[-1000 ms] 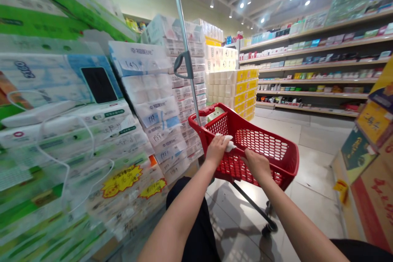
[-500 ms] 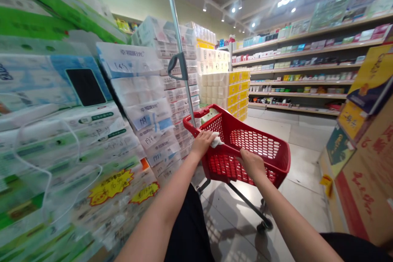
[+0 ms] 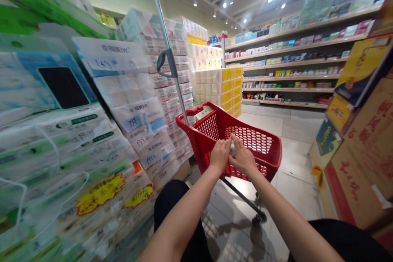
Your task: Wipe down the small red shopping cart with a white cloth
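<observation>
A red plastic shopping cart (image 3: 258, 139) with perforated sides stands in front of me, turned at a slant. My left hand (image 3: 220, 156) and my right hand (image 3: 243, 157) meet over its near side wall, fingertips close together. Between them a small bit of a crumpled white wipe (image 3: 232, 150) shows; most of it is hidden by the fingers. The left fingers are bent around it, and the right thumb and fingers close on it from the other side. A metal pole with a grey clip (image 3: 167, 64) rises at the cart's handle end (image 3: 194, 110).
Stacked tissue packs (image 3: 132, 110) rise close on my left, with a dark-screened device (image 3: 64, 87) and a white cable (image 3: 50, 229) on them. Cardboard boxes (image 3: 359, 151) line the right side. Shelves of products (image 3: 291, 57) stand behind a tiled floor (image 3: 294, 159).
My right hand has left the cart's side edge and moved left to meet the left hand at the white wipe. The left hand has moved right, along the cart. The view has shifted slightly.
</observation>
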### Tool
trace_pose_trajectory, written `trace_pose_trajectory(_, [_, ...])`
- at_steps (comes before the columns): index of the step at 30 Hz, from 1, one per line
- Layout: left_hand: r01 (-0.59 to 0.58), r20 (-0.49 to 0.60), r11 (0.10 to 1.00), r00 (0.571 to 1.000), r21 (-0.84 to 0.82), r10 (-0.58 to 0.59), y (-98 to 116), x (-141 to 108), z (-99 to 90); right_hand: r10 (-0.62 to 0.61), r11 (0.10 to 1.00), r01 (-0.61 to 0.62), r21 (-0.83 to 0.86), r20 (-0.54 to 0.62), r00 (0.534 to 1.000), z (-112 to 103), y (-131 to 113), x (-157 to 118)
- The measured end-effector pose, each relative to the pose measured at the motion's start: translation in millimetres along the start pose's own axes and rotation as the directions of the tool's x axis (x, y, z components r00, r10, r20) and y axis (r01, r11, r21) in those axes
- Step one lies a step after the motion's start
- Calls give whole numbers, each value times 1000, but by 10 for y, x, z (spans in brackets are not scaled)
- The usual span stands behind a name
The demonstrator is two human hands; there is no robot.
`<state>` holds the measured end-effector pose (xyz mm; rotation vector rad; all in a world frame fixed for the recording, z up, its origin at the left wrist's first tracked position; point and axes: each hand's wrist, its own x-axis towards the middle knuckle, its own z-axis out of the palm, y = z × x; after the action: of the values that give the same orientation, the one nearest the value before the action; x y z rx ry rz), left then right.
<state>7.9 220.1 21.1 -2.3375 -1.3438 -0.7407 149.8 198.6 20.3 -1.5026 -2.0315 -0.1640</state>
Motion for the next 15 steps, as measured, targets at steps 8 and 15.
trace_pose_trajectory(8, [-96, 79, 995, 992, -38, 99, -595, -40, -312, 114, 993, -110, -47, 109, 987, -45, 49, 70])
trace_pose_trajectory(15, [43, 53, 985, 997, 166, -53, -846, -147, -149, 65, 981, -40, -192, 123, 990, 52, -182, 169])
